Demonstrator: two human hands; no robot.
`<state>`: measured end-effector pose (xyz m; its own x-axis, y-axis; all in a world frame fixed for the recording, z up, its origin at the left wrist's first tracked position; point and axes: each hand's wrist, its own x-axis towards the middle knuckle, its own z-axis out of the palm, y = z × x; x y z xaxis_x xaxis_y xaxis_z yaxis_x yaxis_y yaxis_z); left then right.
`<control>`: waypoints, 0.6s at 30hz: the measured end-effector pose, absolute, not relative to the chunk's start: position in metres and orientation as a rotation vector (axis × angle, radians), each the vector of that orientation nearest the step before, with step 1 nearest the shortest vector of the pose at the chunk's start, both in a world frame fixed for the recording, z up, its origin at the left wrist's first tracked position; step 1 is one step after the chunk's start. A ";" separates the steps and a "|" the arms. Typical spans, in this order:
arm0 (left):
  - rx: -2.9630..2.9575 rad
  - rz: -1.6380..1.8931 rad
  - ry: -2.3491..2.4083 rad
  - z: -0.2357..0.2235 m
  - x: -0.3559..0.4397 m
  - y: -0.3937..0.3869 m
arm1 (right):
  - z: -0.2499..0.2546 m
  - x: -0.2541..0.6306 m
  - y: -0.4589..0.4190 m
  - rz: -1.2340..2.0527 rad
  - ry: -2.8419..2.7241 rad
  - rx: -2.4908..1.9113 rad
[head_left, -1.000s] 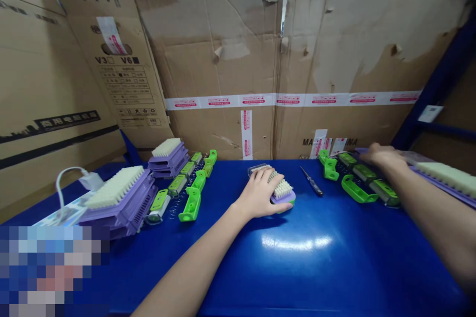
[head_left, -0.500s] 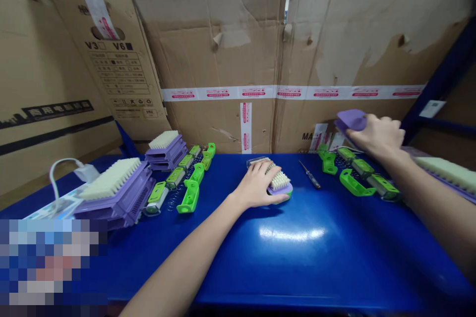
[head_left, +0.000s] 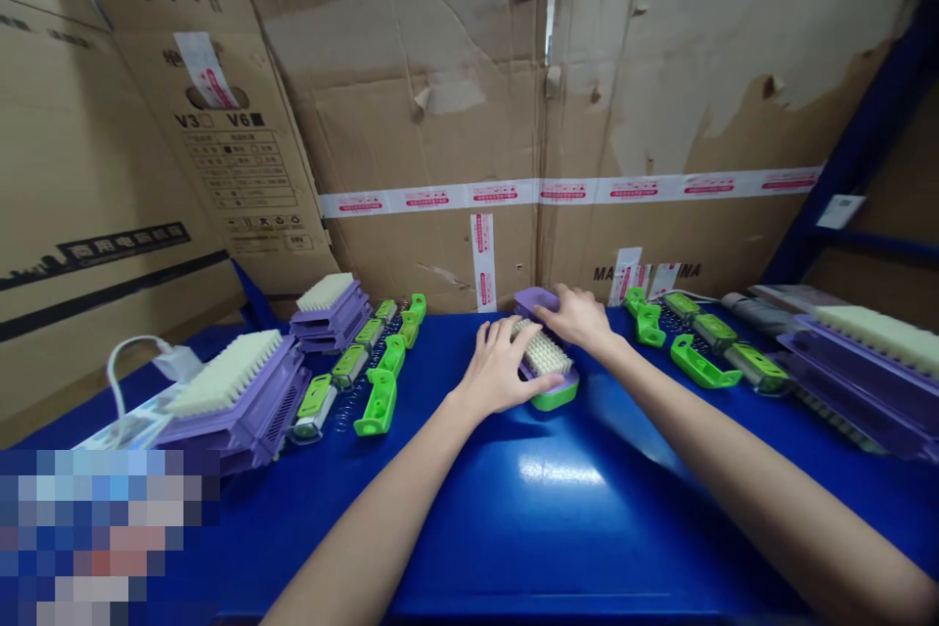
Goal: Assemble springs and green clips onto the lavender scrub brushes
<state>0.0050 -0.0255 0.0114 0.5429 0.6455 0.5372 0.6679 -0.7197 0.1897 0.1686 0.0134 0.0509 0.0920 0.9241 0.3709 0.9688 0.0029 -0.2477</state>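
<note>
My left hand (head_left: 495,367) is wrapped over the left side of a brush (head_left: 544,352) with cream bristles facing up, a purple rim and a green base, at the middle of the table. My right hand (head_left: 576,316) grips a smooth purple plastic piece (head_left: 535,299) by its right end, just behind the brush. Fingers cover part of both things, and whether the purple piece touches the brush I cannot tell.
On the left stand stacks of purple brush parts (head_left: 235,411) beside green-topped clear pieces (head_left: 350,365), springs and green handles (head_left: 380,401). More green handles (head_left: 700,364) and purple brush parts (head_left: 858,381) lie at right. Cardboard (head_left: 440,117) walls the back.
My right hand has brought the purple piece from the right, down and leftward to behind the brush. My left hand stays on the brush. The view has tilted slightly.
</note>
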 end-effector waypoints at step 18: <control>-2.484 -1.622 -1.918 0.000 0.007 -0.010 | 0.005 0.160 -0.070 -0.085 -2.017 -1.566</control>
